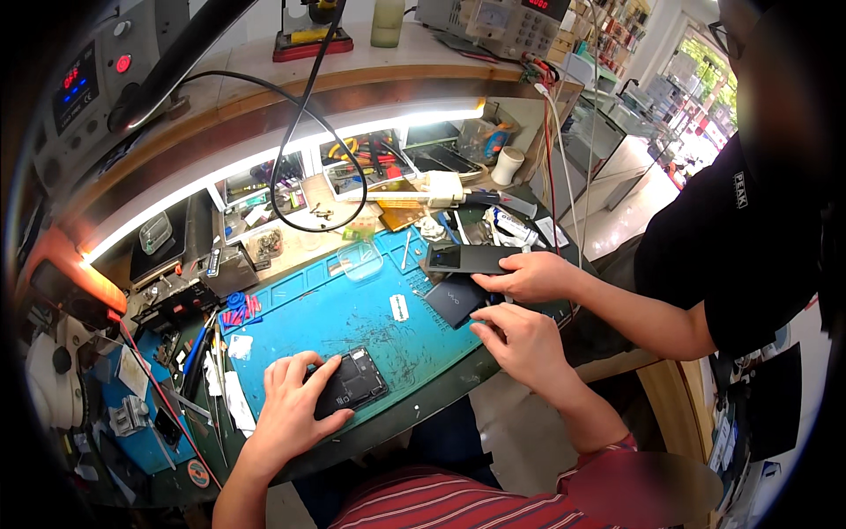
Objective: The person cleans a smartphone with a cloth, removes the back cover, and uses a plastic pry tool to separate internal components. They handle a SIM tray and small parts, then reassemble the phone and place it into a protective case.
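Left hand (295, 401) spans opened black rectangular phone (359, 384), holding left end; dark flat rectangular cover (451, 301) just ahead-left of right hand (522, 342), grip unclear.

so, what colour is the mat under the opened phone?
Blue. The mat under the opened phone shows best in the head view.

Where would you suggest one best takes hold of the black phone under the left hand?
Probably by its long edges, from the left: the black phone lies flat on the blue mat, its parallel sides suit a pinch, and the left hand covers that end, leaving the right end exposed.
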Demonstrator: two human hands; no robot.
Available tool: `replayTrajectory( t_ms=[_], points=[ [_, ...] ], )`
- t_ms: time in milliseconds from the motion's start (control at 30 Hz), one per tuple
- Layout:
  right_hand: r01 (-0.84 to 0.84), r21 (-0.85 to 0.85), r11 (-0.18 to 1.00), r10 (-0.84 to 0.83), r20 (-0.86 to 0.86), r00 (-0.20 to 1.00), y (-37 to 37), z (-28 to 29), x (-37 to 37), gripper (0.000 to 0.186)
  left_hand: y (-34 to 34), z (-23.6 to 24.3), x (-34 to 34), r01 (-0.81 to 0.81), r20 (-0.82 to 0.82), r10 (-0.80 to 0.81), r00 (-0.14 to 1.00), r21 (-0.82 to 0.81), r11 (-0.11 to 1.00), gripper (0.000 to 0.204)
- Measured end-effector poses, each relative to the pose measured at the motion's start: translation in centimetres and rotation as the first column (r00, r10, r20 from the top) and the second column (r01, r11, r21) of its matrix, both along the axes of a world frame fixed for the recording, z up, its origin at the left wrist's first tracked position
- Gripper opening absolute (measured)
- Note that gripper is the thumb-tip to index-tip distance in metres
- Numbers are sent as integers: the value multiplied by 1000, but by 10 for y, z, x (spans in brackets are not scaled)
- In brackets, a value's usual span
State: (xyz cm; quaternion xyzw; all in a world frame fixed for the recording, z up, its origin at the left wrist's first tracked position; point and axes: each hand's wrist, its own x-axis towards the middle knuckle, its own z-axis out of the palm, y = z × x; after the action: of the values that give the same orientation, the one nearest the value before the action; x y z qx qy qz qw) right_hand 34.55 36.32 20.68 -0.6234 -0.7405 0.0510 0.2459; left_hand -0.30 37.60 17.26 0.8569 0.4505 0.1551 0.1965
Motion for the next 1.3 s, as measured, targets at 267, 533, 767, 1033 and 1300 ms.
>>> replayTrajectory(
  t_ms=[267, 533, 767, 1033, 1300],
  points=[
    [-175, 74, 982, 94, 613, 785, 108, 2, 22, 66, 1, 0, 0, 8, -2, -8, 1000, 17, 1000, 73],
    [207, -379, 902, 143, 715, 685, 167, 5, 13, 58, 3, 0, -3, 14, 3, -14, 1000, 9, 1000, 74],
    [87, -445, 891, 184, 530, 828, 181, 29, 37, 82, 4, -2, -5, 28, 4, -28, 1000, 25, 999, 75],
    [364, -67, 929, -236, 651, 721, 227, 21, -29, 106, 5, -1, -2, 26, 21, -27, 999, 25, 999, 73],
    [537, -175, 825, -345, 595, 725, 248, -15, -77, 125, 3, 0, 1, 5, 7, -4, 1000, -9, 1000, 76]
  ],
)
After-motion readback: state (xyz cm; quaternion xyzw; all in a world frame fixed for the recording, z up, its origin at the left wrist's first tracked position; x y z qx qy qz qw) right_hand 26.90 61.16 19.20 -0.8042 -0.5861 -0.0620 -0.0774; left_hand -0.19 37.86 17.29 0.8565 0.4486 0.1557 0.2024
